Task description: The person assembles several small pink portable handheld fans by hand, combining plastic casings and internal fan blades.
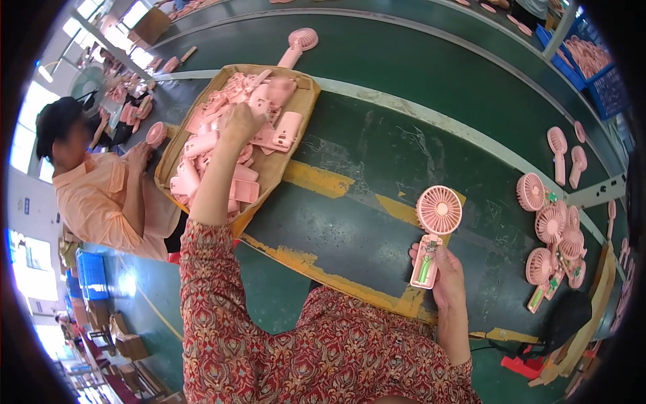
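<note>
At the left, a co-worker point(101, 202) in a peach shirt is seen beside a shallow box point(304, 108) heaped with pink shells point(202, 143). Over the heap the left hand point(243, 124) is placed, fingers curled down; whether a shell is gripped cannot be told. Beyond the box, a loose fan point(303, 39) is seen on the green belt point(417, 60). Right of centre, above the table point(350, 236), an open fan point(431, 245) is held by its handle between the right hand's point(447, 279) thumb and fingers, its round head pointed far, a green cell point(424, 269) exposed. At the right, more fans point(551, 224) are clustered.
</note>
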Motion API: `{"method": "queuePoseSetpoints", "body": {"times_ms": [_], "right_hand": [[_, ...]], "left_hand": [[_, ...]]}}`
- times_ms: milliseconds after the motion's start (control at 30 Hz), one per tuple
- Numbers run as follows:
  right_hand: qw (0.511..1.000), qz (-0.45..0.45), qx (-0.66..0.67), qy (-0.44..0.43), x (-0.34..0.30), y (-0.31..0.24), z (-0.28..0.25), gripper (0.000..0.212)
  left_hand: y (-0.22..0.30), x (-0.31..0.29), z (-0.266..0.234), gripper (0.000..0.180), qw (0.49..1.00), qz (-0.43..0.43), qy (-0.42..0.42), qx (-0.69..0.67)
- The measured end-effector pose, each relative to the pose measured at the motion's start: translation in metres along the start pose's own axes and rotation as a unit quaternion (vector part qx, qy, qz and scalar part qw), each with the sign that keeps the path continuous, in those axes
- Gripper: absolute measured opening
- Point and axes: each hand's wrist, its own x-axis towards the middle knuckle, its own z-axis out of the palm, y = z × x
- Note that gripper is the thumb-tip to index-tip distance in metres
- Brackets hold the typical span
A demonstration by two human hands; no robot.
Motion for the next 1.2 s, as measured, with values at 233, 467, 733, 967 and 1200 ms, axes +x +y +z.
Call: {"method": "queuePoseSetpoints", "body": {"times_ms": [233, 467, 733, 967, 1200], "right_hand": [[0.999, 0.011, 0.041, -0.018, 0.011, -0.002, 0.008, 0.038], [0.998, 0.024, 0.055, -0.016, 0.013, 0.000, -0.002, 0.036], [0.997, 0.037, 0.069, -0.017, 0.008, 0.000, -0.003, 0.039], [0.997, 0.012, 0.054, -0.047, 0.010, 0.001, 0.001, 0.039], [0.999, 0.010, 0.048, -0.005, 0.005, -0.001, 0.000, 0.033]], "left_hand": [[-0.035, -0.009, 0.023, 0.041, 0.983, 0.106, 0.117, 0.094], [0.047, -0.075, -0.001, 0.022, 0.980, 0.127, 0.145, -0.044], [0.046, -0.075, 0.030, 0.023, 0.981, 0.168, 0.086, -0.049], [0.033, -0.076, 0.023, 0.029, 0.987, 0.110, 0.089, -0.075], [0.049, -0.059, 0.017, 0.034, 0.980, 0.098, 0.151, -0.081]]}}
